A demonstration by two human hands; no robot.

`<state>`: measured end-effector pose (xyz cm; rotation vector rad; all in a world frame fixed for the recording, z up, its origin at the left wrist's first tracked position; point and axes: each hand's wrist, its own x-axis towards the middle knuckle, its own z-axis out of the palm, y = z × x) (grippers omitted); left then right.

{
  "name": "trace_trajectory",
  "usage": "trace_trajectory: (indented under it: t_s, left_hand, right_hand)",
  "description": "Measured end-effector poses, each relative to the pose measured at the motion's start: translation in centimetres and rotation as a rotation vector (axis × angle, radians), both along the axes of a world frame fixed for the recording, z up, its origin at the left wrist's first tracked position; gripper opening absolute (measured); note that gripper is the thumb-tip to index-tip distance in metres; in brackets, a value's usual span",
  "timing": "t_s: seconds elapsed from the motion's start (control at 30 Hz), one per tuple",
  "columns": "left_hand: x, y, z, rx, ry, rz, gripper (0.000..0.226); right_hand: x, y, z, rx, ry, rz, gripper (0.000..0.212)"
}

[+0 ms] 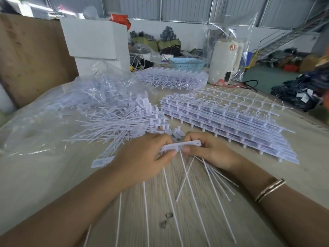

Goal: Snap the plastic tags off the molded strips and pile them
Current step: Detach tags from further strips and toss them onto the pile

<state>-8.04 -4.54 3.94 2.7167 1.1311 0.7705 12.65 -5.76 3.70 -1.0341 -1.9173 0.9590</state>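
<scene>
Both hands hold one white molded strip [185, 146] just above the table, near its front middle. My left hand [142, 157] pinches the strip's left part, and my right hand [208, 150] pinches the right part, thumb on top. Several long thin tag tails [188, 189] hang from the strip and fan out toward me over the wood. A loose pile of snapped-off tags [121, 122] lies just left of and beyond my hands. A stack of whole molded strips [231, 120] sits to the right of my hands.
A clear plastic bag [44, 111] with more tags spreads over the left of the table [222, 229]. Another bagged bundle of strips [170, 79] lies at the back, beside a blue basket [187, 63] and a white appliance [226, 61]. A brown board [32, 56] stands at the left.
</scene>
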Motion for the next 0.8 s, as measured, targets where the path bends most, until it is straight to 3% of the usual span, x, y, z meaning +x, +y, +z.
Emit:
trace_trajectory:
  t_s: [0.27, 0.43, 0.7, 0.8]
  left_hand:
    - [-0.4, 0.2, 1.1, 0.092, 0.095, 0.087, 0.02]
    - [-0.7, -0.1, 1.4, 0.194, 0.094, 0.046, 0.038]
    - [-0.3, 0.1, 0.8, 0.163, 0.27, 0.087, 0.038]
    - [-0.2, 0.0, 0.8, 0.136, 0.232, 0.073, 0.039]
  right_hand:
    - [-0.3, 0.1, 0.0, 0.114, -0.044, -0.061, 0.002]
    - [-0.5, -0.1, 0.3, 0.075, 0.098, -0.043, 0.012]
    - [-0.2, 0.3, -0.1, 0.112, -0.002, -0.025, 0.007]
    - [-0.1, 0.3, -0.1, 0.16, -0.004, -0.03, 0.008]
